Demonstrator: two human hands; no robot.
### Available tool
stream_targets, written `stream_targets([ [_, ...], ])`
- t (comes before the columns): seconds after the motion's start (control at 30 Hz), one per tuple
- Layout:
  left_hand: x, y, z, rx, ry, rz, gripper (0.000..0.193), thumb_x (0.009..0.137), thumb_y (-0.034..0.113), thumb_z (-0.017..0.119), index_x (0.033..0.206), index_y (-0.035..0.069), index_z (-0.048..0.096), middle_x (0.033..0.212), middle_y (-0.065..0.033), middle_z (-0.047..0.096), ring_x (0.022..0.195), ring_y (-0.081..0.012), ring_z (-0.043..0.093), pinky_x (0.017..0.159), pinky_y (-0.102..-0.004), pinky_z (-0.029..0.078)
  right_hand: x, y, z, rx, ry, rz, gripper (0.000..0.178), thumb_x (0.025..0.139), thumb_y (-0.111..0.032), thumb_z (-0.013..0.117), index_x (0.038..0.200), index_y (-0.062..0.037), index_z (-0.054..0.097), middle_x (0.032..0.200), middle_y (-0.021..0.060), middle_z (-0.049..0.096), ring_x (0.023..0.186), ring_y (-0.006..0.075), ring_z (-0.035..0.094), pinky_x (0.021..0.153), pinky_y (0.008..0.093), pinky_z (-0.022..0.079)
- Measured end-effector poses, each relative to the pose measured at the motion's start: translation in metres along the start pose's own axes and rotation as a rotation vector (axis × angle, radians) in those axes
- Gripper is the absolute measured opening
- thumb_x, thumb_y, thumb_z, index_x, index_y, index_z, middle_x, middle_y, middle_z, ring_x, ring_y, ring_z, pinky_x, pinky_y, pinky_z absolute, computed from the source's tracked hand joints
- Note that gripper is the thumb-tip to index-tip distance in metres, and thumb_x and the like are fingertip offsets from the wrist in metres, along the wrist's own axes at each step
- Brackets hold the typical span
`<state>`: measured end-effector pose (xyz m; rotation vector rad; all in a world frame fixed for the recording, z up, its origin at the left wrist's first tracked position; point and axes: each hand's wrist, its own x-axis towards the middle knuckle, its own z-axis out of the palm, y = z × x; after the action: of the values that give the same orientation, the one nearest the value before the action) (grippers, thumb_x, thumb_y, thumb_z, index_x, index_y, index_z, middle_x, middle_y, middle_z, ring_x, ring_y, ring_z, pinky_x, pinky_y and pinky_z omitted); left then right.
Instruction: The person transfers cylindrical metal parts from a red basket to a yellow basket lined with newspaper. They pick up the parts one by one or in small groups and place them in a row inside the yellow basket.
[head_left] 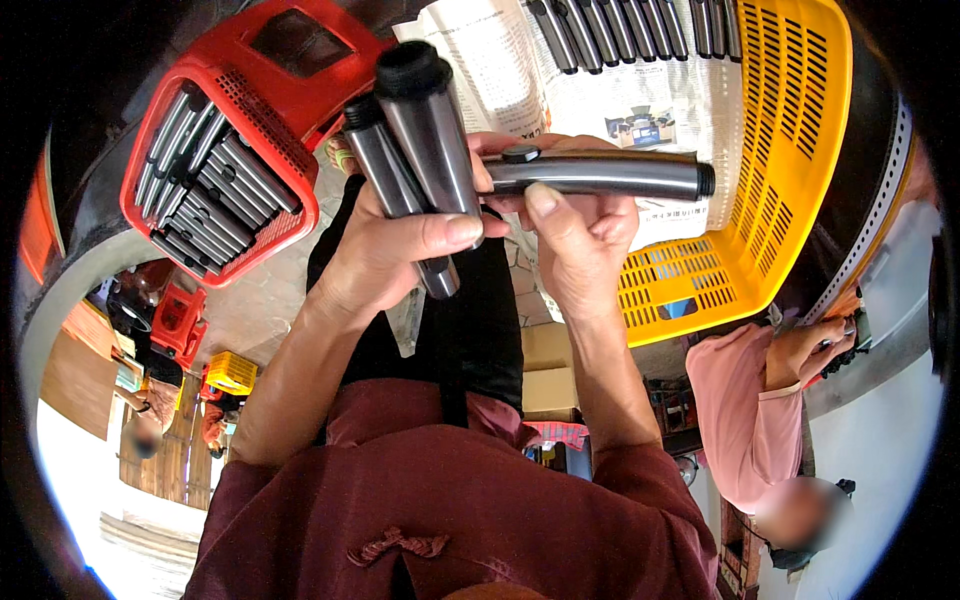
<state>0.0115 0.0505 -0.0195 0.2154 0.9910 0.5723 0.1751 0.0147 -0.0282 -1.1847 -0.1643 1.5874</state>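
Note:
Two shiny dark-grey metal tubes with black threaded ends are gripped upright, side by side, in my left hand (375, 255): a thicker front tube (435, 150) and a narrower-looking rear tube (395, 165). My right hand (580, 235) is closed around a third, slightly curved metal tube (620, 176), held nearly level. It has a black button-like part (521, 154) on top and a black ribbed end (706, 181) pointing right. My right thumb presses against its near side. Its left end lies close to my left hand, where overlapping fingers hide it.
At the left, a red plastic basket (309, 218) holds several similar tubes (195, 170). A large yellow basket (790, 110) at the right is lined with newspaper (650, 205), with rows of tubes (625, 30) on it. A person in pink (735, 410) sits at the right; others are at far left.

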Motion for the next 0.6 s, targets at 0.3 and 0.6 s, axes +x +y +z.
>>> stream_targets([
  [0.3, 0.002, 0.018, -0.005, 0.351, 0.067, 0.059, 0.055, 0.068, 0.013, 0.073, 0.116, -0.004, 0.056, 0.096, -0.0077, 0.06, 0.084, -0.0157, 0.062, 0.081, -0.0307, 0.056, 0.005, -0.052, -0.055, -0.465, -0.187, 0.104, 0.076, 0.09, -0.067, 0.048, 0.121, 0.0013, 0.061, 0.111, 0.0186, 0.066, 0.087, 0.0211, 0.064, 0.071, 0.0317, 0.05],
  [0.6, 0.018, 0.014, 0.01, 0.373, 0.005, 0.122, 0.046, 0.068, 0.018, 0.074, 0.108, -0.001, 0.06, 0.098, -0.0083, 0.061, 0.087, -0.0162, 0.062, 0.083, -0.0338, 0.051, 0.0, -0.069, -0.067, -1.337, -0.253, -0.224, 0.035, 0.084, -0.017, 0.071, 0.112, -0.0009, 0.058, 0.09, 0.0174, 0.061, 0.08, 0.0367, 0.063, 0.07, 0.0437, 0.051],
])
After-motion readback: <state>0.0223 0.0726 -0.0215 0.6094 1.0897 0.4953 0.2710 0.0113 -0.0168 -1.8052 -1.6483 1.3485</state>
